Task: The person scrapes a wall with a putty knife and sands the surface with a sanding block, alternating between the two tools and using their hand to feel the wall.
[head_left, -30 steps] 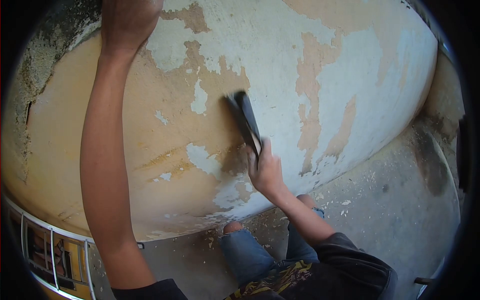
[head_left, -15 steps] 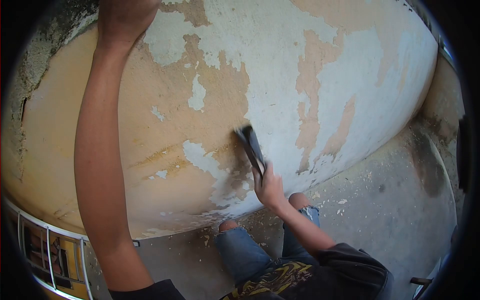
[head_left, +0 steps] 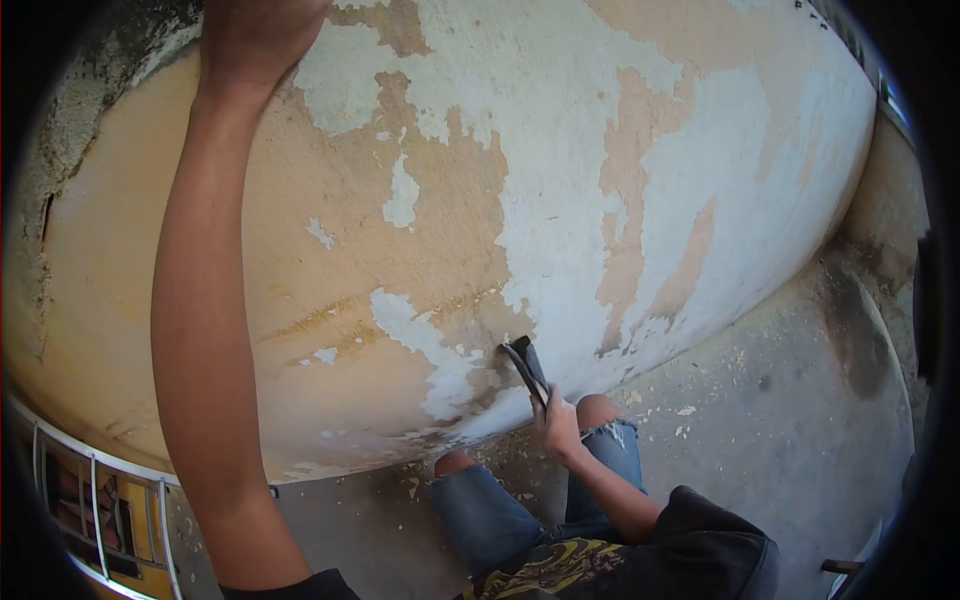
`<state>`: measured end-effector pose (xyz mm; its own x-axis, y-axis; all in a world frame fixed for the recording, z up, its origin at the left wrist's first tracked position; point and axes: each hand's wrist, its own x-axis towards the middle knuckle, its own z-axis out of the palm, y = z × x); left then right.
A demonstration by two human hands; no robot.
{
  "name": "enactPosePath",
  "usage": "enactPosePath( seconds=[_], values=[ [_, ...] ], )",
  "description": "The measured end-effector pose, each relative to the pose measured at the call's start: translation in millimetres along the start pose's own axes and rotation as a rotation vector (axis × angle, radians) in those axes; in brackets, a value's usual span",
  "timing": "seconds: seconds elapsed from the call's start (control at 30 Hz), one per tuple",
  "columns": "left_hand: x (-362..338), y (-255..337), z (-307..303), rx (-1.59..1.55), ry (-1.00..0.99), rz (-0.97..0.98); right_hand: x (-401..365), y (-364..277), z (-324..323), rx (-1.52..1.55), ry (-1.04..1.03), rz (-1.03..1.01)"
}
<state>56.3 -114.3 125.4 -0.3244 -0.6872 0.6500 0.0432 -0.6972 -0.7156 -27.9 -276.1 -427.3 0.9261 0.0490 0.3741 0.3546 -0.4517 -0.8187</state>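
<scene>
My right hand grips the handle of a dark flat scraper, whose blade rests against the low part of the wall, just above my knees. The wall is tan plaster with patches of white paint peeling off. My left hand is pressed flat high on the wall at the top of the view, arm stretched straight up; its fingers are cut off by the frame edge.
Paint flakes lie scattered on the grey concrete floor at the wall's base. A white metal grille with coloured panes sits at the lower left. My knees in torn jeans are close to the wall.
My right hand has dragged the scraper down the wall, from about mid-height to near its base. The left hand has stayed braced up high.
</scene>
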Motion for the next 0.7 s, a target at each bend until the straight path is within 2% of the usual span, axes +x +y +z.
enactPosePath(
  seconds=[0.07, 0.1, 0.17, 0.27, 0.3, 0.37, 0.43, 0.53, 0.57, 0.6, 0.67, 0.7],
  values=[
    [4.2, -2.0, 2.0, 0.014, 0.008, 0.015, -1.9, 5.9, -0.8, 0.032, 0.055, -0.039],
    [1.3, 0.0, 0.0, 0.024, -0.002, 0.018, 16.3, -21.1, -12.6, -0.03, 0.032, 0.01],
    [-2.0, -1.5, -1.2, -0.009, -0.027, 0.017, 58.8, -59.5, -30.7, 0.057, 0.083, -0.06],
    [-2.8, -7.1, 3.6, -0.021, 0.001, 0.061, 62.9, -56.9, -33.8, 0.085, 0.167, -0.082],
    [-2.5, -7.3, 4.2, -0.002, 0.005, 0.063, 46.0, -35.7, -24.6, 0.035, 0.098, 0.028],
    [-3.7, -7.6, 2.0, 0.018, -0.001, 0.063, 6.6, 32.4, -0.1, 0.007, 0.041, -0.041],
    [-3.7, -4.7, 2.3, -0.012, -0.007, 0.051, -3.9, 48.9, 7.3, -0.016, 0.0, -0.087],
    [-7.7, -12.3, 9.2, -0.052, 0.025, 0.068, 13.5, 1.4, -3.7, 0.026, -0.006, -0.064],
    [-4.1, 5.0, -1.2, -0.034, -0.05, -0.04, 40.7, -29.3, -10.9, 0.049, 0.019, -0.119],
    [-5.5, 5.7, 0.3, -0.044, -0.059, -0.037, 53.8, -43.1, -14.2, 0.071, 0.045, -0.181],
    [-6.0, -3.3, 2.8, -0.033, -0.063, 0.001, 43.4, -41.0, -7.5, 0.073, 0.035, -0.106],
    [-5.6, -3.1, 6.1, 0.008, 0.037, 0.107, 39.4, -40.2, -2.8, 0.065, 0.025, -0.046]
  ],
)
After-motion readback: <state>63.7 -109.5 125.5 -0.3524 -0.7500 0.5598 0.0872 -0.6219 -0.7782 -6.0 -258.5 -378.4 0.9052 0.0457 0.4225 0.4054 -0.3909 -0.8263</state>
